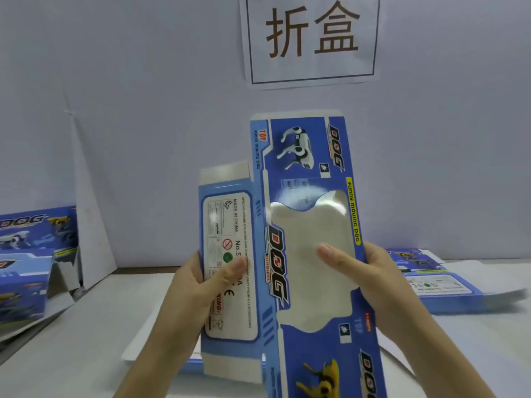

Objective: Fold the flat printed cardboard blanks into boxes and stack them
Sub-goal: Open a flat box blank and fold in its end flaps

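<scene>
In the centre of the frame a person holds one printed blank (298,145) upright and not yet folded, lifted off the surface (71,354). The hands are apart, each clamped on an opposite edge. The left hand (201,282) pinches the narrow side panel (227,225) with its thumb across the printed label. The right hand (370,271) grips the right edge, and its thumb presses on the clear window film (310,219).

That thumb is probably the main risk. If it bears down as the panels swing round, the film could dent, crease or come loose from the card.

The upper part of the blank stands unsupported well above both hands. A fold started only from the lower part might wander off the score line, leaving a crooked crease and a box that will not square up.

Folded boxes (28,254) sit at the left edge of the frame, and a stack of flat blanks (436,282) lies at the right, fanned and slightly loose. A wide sweep of the tall blank could likely knock either pile.
</scene>
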